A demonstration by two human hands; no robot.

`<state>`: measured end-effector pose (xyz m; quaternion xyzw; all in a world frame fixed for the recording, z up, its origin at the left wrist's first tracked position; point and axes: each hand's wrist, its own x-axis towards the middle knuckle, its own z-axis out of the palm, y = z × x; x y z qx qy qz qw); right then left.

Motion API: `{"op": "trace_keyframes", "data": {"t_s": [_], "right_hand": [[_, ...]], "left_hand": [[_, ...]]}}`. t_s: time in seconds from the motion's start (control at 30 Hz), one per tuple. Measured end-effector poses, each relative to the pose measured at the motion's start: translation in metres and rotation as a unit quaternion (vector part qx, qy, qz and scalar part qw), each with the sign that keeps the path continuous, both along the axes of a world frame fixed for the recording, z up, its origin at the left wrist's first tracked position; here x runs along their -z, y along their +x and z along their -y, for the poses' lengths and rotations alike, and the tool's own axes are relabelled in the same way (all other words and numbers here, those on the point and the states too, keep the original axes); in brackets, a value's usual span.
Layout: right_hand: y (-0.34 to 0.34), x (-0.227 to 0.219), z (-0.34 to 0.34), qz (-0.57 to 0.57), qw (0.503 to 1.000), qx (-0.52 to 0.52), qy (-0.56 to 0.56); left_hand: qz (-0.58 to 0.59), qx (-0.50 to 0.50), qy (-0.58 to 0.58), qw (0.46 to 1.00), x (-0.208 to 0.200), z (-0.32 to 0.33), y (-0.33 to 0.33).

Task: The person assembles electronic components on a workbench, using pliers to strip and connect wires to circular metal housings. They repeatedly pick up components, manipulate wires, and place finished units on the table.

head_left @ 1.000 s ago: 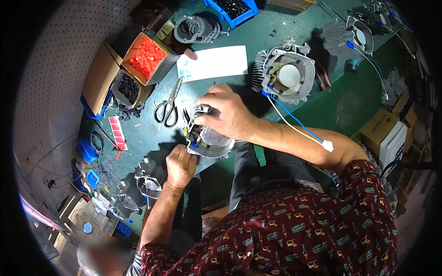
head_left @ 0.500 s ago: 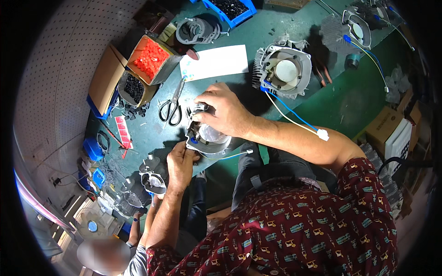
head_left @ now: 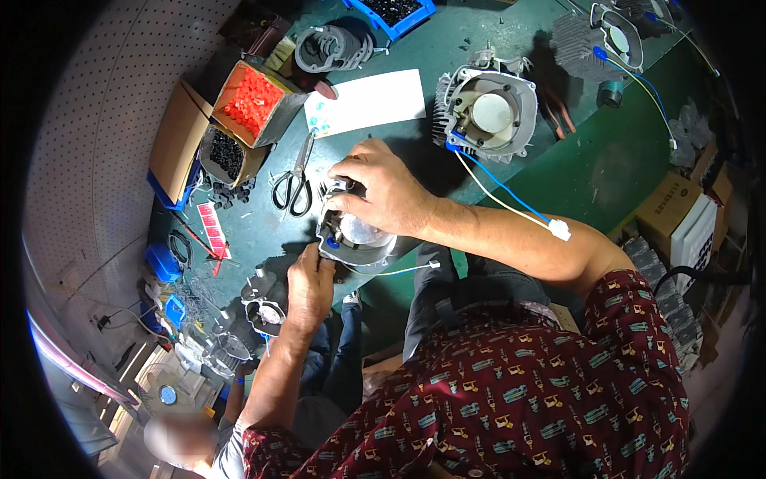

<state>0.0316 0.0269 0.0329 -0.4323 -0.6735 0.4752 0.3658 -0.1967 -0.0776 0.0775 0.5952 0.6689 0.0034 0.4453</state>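
While the right hand [head_left: 385, 190] gripped the rounded grey metal housing [head_left: 363, 257] at the near edge of the bench [head_left: 443, 36], the left hand [head_left: 309, 284], fingers [head_left: 308, 260] bunched, touched its corner, hold unclear; left lay red-and-white labels [head_left: 213, 230].

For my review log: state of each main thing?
Held housing, open side toward the camera.
Right hand, closed on its upper part.
Left hand, curled at its lower corner, grip partly hidden.
Scissors, lying flat, blades nearly closed.
Upper carton, open, holding orange pieces.
Lower carton, open, holding black pieces.
White sheet, lying flat.
Second housing, open side up, white plug unconnected.
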Motion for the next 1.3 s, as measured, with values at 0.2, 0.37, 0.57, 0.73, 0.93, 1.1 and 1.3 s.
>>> {"op": "trace_keyframes", "data": {"t_s": [0.2,0.37,0.57,0.73,0.93,1.1,1.3], "right_hand": [[-0.002,-0.001,-0.001,-0.014,1.000,0.007,-0.003],[-0.002,0.003,-0.001,-0.012,0.999,0.033,0.033],[-0.001,0.003,-0.003,-0.008,0.999,0.004,0.034],[0.001,0.003,-0.008,-0.012,0.999,-0.028,0.036],[0.006,0.006,-0.013,-0.023,0.997,-0.046,0.062],[0.011,0.009,-0.020,-0.029,0.996,-0.074,0.042],[0.004,0.006,-0.023,-0.014,0.995,-0.095,0.041]], "left_hand": [[0.071,-0.111,-0.005,0.991,0.009,0.011,0.011],[0.261,-0.238,-0.060,0.933,0.018,0.017,0.013],[0.392,-0.367,-0.236,0.810,0.017,0.008,0.003],[0.517,-0.459,-0.352,0.631,0.022,0.018,-0.002],[0.622,-0.557,-0.425,0.349,0.030,0.039,0.009],[0.699,-0.566,-0.395,0.189,0.028,0.042,0.037],[0.626,-0.529,-0.428,0.381,0.026,0.037,0.015]]}}
